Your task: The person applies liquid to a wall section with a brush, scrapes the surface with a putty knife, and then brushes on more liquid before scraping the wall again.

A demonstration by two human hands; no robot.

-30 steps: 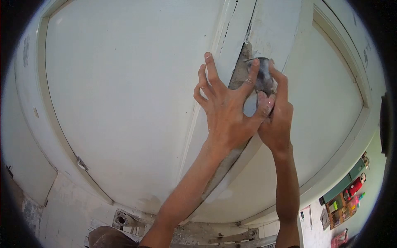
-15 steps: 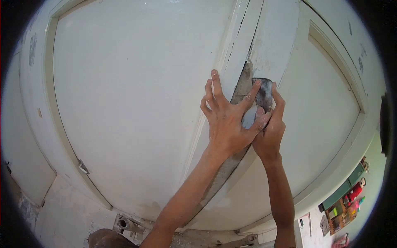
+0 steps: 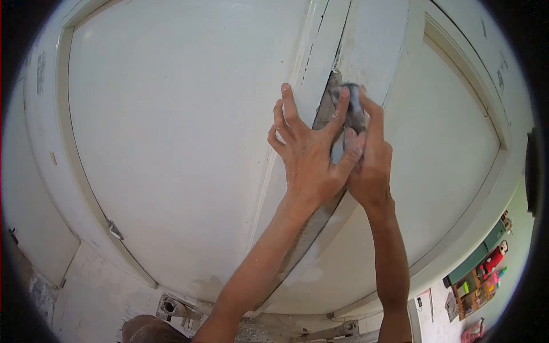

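The apparent dark sanding pad (image 3: 355, 107) lies against the white post (image 3: 374, 46) beside the exposed grey strip's (image 3: 323, 115) upper end, pinched by the right hand's (image 3: 372, 174) fingers, while the left hand (image 3: 310, 162), fingers spread, braces it, presumably for even pressure.

dusty floor (image 3: 275, 331), pale scattered debris (image 3: 249, 330)

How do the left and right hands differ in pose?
Left hand: three fingers fanned out away from the dark tool; right hand: kept close along the tool's right side.
Left hand's index fingertip lies on the tool's face; right hand's index finger is at its edge.
Shared: both are at the same tool, backs of the hands toward the camera.
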